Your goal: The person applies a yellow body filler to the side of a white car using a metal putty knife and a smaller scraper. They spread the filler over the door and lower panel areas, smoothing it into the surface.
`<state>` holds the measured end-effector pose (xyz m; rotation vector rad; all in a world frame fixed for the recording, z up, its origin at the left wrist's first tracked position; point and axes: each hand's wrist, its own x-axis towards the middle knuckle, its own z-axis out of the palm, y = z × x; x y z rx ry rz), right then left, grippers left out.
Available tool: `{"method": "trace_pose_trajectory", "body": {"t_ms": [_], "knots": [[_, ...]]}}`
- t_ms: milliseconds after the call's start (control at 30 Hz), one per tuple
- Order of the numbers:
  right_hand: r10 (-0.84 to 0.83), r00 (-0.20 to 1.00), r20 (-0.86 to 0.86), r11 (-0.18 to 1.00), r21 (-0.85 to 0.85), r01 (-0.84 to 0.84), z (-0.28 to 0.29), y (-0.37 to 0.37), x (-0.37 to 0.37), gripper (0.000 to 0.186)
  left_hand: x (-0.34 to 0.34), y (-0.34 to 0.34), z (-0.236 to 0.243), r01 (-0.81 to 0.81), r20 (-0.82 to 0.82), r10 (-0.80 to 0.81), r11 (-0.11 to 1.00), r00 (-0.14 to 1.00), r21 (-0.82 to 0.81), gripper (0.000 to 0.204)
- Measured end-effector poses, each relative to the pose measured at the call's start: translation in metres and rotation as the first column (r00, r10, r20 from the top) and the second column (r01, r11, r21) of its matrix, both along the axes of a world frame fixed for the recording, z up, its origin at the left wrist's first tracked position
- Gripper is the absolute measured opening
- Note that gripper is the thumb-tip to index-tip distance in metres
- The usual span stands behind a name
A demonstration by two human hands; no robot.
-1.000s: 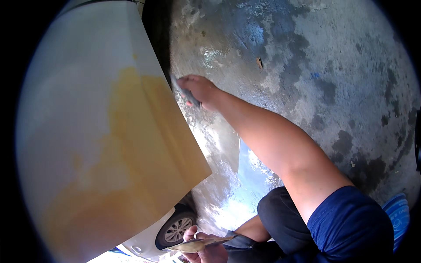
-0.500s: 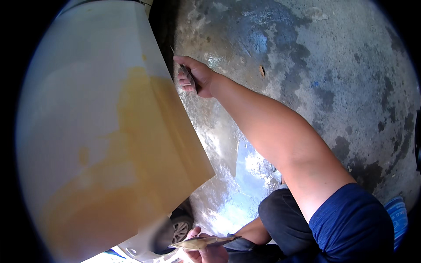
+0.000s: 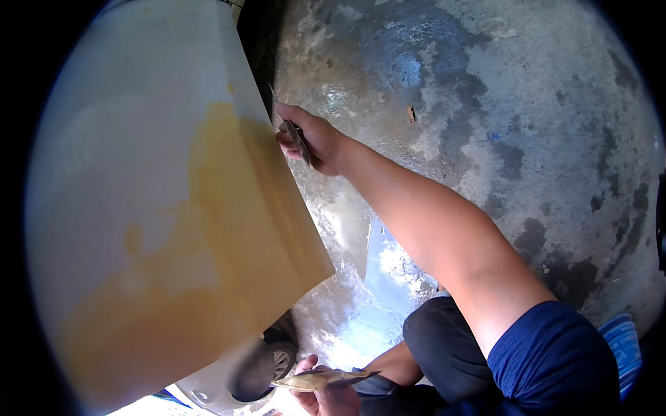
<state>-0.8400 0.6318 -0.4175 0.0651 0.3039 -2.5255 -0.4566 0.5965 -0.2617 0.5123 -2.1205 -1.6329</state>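
Observation:
A pale car panel (image 3: 139, 132) with broad patches of yellow-tan filler (image 3: 229, 180) fills the left side. At its right edge, my right hand (image 3: 316, 142) is closed around a thin, dark putty knife (image 3: 297, 141), seen nearly edge-on. Part of that tool and some fingertips are hidden by the grip and the panel's edge. Low in the middle, my left hand (image 3: 326, 400) holds a flat putty board (image 3: 326, 379) level, with yellowish filler on it. The board lies below the panel's lower corner, apart from it.
Stained grey concrete floor (image 3: 444, 139) spreads to the right, with a small brown leaf (image 3: 411, 114) on it. A car wheel (image 3: 281, 357) shows beneath the panel. A blue bucket (image 3: 622, 347) stands at the lower right, behind my sleeve. My dark-trousered knee (image 3: 437, 333) is bent close by.
My right hand has moved slightly down along the panel's edge with the putty knife. My left hand still holds the putty board in nearly the same place.

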Motion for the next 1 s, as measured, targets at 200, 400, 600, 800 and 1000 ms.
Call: {"method": "trace_pose_trajectory", "body": {"t_ms": [200,400,600,800,1000], "knots": [[0.015,1.000,0.024,0.997,-0.072,-0.013,-0.006,0.016,0.063,0.059,0.004,0.000,0.002,0.069,-0.010,-0.068,0.997,0.998,0.041,0.047],[0.071,0.993,0.089,0.991,-0.118,-0.060,-0.004,0.024,0.136,0.044,0.005,0.010,0.004,0.090,-0.052,-0.088,0.995,0.995,0.040,0.044],[0.163,0.987,0.008,0.984,-0.080,-0.162,-0.007,0.042,0.191,0.054,0.004,0.014,0.010,0.152,-0.075,-0.144,0.981,0.987,0.124,0.044],[0.323,0.944,0.074,0.942,-0.119,-0.313,0.001,0.060,0.220,0.084,0.006,0.025,0.013,0.136,-0.081,-0.131,0.989,0.988,0.057,0.044],[0.277,0.943,0.185,0.960,-0.014,-0.279,-0.025,0.092,0.221,0.051,0.010,0.024,0.022,0.150,-0.105,-0.145,0.988,0.984,0.043,0.039]]}}
